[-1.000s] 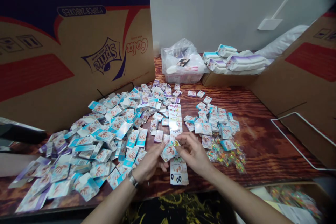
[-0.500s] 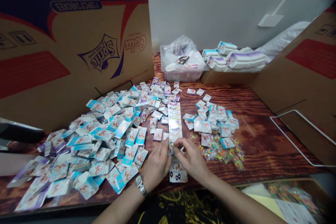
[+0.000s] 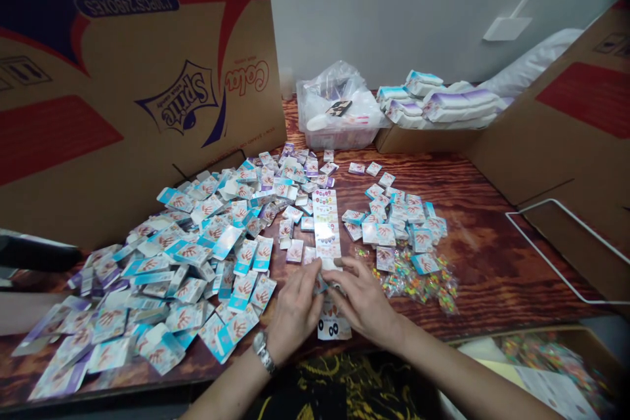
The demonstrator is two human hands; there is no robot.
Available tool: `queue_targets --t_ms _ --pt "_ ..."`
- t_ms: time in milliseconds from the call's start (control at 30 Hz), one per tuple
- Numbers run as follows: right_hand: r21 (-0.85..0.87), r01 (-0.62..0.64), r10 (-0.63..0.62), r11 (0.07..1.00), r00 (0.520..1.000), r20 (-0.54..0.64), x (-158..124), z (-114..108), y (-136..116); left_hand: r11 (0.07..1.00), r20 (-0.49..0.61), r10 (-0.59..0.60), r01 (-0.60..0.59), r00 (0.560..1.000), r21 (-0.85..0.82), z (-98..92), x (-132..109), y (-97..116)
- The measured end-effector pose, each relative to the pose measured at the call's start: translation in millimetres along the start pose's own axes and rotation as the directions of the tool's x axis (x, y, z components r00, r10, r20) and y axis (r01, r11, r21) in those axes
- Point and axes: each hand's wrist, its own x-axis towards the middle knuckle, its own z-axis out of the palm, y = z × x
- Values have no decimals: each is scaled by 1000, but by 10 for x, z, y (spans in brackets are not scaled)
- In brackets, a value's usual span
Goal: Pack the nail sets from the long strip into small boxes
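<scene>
My left hand (image 3: 294,310) and my right hand (image 3: 363,302) meet at the table's near edge, fingers pinched together on one small printed packet (image 3: 321,283) between them. Both hands rest over a long strip of printed cards (image 3: 327,228) that runs away from me; its near end (image 3: 333,328) shows below my fingers. A big heap of similar small blue, white and purple packets (image 3: 187,256) spreads to the left. A smaller pile of packets (image 3: 398,226) lies to the right, with bright multicoloured little bags (image 3: 418,282) beside it. A watch sits on my left wrist.
A large printed cardboard box (image 3: 128,92) stands at the left, another cardboard panel (image 3: 566,118) at the right. At the back are a clear plastic bag (image 3: 339,108) and stacked white bundles (image 3: 443,105). A white wire frame (image 3: 556,249) lies right. The wooden table (image 3: 487,262) is dark red.
My hands have come down from above the table onto the near end of the strip and closed together on the small packet. The camera has tilted slightly.
</scene>
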Motion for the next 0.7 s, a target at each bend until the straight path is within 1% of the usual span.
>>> queue_targets --t_ms 33,100,167,233,333,433,533,567,633,700 --pt "49 -69 69 996 998 1 14 -14 -12 999 3 25 -25 1000 32 8 1 6" --pt "129 -207 205 970 978 30 59 -48 -26 991 9 69 -70 998 111 29 0 8" --pt "164 -285 276 945 958 74 103 -74 -10 980 5 89 -88 996 180 54 -3 -2" --pt "194 -322 305 927 945 115 120 -76 41 971 5 97 -95 995 218 74 -10 -15" --pt "267 -370 337 890 927 163 83 -20 141 967 27 108 -111 994 229 82 -20 -14" --pt "349 -411 387 842 911 141 23 81 200 974 28 101 -104 995 202 57 -12 17" --pt "437 -456 457 775 883 110 1 159 181 980 5 87 -86 996 179 25 14 46" --pt "443 -464 473 767 876 99 5 169 163 980 3 88 -87 996 177 19 22 49" --pt "404 -458 470 792 879 78 26 153 121 979 15 98 -99 995 176 16 29 43" --pt "327 -425 421 844 903 85 55 99 89 976 43 111 -117 993 182 27 20 26"
